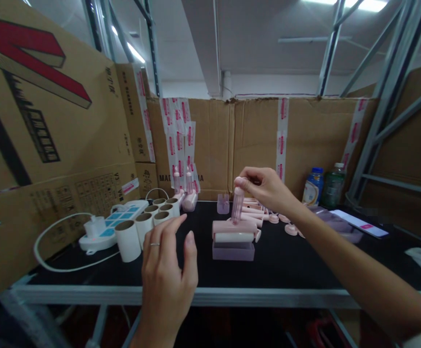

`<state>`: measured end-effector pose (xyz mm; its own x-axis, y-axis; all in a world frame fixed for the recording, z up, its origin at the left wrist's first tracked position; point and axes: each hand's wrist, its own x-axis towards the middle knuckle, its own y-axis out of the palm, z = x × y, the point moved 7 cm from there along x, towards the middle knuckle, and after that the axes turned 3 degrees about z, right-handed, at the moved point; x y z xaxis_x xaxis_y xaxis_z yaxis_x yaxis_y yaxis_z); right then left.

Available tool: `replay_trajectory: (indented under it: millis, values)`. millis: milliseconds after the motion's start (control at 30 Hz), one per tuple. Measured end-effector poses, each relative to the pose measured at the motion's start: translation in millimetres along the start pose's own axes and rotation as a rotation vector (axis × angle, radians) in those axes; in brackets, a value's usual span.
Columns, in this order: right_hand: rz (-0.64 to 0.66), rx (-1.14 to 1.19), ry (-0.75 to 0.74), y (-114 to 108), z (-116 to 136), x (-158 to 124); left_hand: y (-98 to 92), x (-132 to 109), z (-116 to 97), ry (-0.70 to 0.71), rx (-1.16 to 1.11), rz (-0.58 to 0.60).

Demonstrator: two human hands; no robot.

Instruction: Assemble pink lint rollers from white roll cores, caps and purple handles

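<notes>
My right hand (264,186) is closed on the top of the upright handle of a pink lint roller (236,227), which stands with its white roll in a translucent pink base on the black table (286,261). My left hand (167,263) hovers open in front of the table edge, fingers apart and holding nothing, just right of a row of white paper rolls (143,224). A ring is on one finger.
A white power strip (111,227) with its cable lies at the left. More pink roller handles (254,210) are piled behind. Two bottles (323,186) stand at the back right. Cardboard walls enclose the table; a metal frame rises at right.
</notes>
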<state>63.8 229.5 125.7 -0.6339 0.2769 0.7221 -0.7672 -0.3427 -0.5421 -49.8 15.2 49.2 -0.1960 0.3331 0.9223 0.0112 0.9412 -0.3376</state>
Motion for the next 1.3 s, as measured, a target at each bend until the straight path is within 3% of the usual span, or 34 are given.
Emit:
replay_trajectory:
  millis: [1300]
  values:
    - [0.129,-0.01,-0.056,24,-11,-1,1.1,2,0,0.004,-0.01,-0.015]
